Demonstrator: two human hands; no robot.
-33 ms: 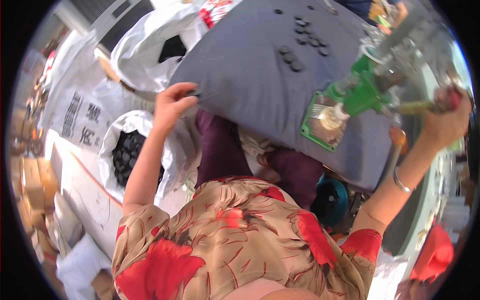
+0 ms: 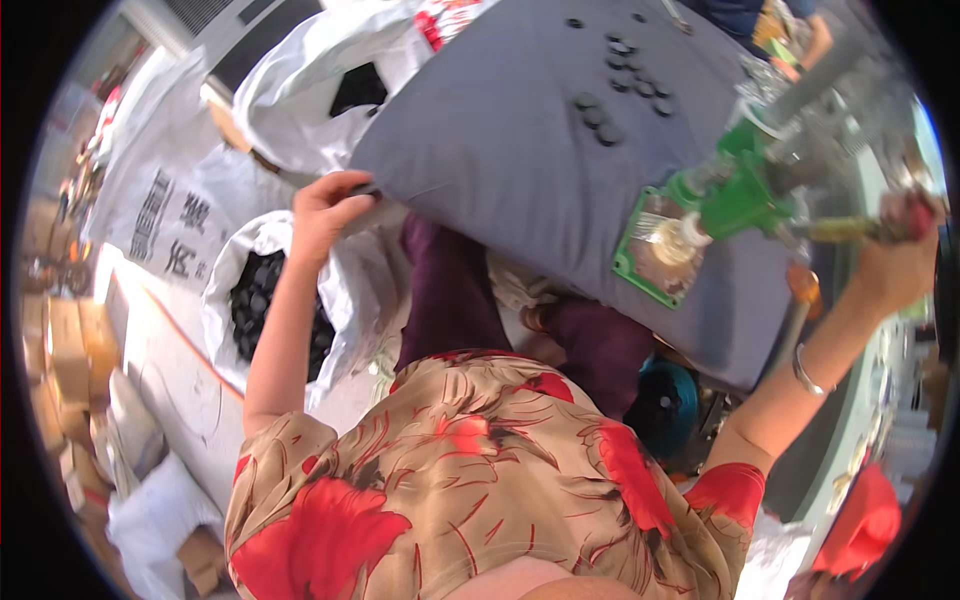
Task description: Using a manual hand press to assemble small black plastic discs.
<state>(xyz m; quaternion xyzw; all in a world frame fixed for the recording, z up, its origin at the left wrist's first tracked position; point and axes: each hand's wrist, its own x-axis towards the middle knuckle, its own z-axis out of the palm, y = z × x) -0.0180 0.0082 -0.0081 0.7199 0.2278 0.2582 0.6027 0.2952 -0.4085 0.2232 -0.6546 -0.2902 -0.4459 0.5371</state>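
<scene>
At the near left corner of the grey cloth-covered table [image 2: 480,130], my left hand [image 2: 325,213] pinches a small dark disc [image 2: 369,190] between thumb and fingers. My right hand [image 2: 895,262] is closed round the red-ended handle [image 2: 910,220] of a green hand press [image 2: 735,195], on the right side of the table. Below the press head sits a pale round piece [image 2: 675,243] on its green-edged base plate [image 2: 650,262]. Several black round caps [image 2: 597,118] lie in loose rows toward the table's far side.
A white sack [image 2: 225,320] full of black caps stands open below my left forearm. Behind it is another open white sack [image 2: 290,100] with dark contents. Cartons [image 2: 65,340] are stacked at far left. Another person's arm [image 2: 815,45] shows at the far right.
My left hand, with the dark disc, has shifted slightly left relative to the table corner. The whole view has moved a little. My right hand stays on the press handle.
</scene>
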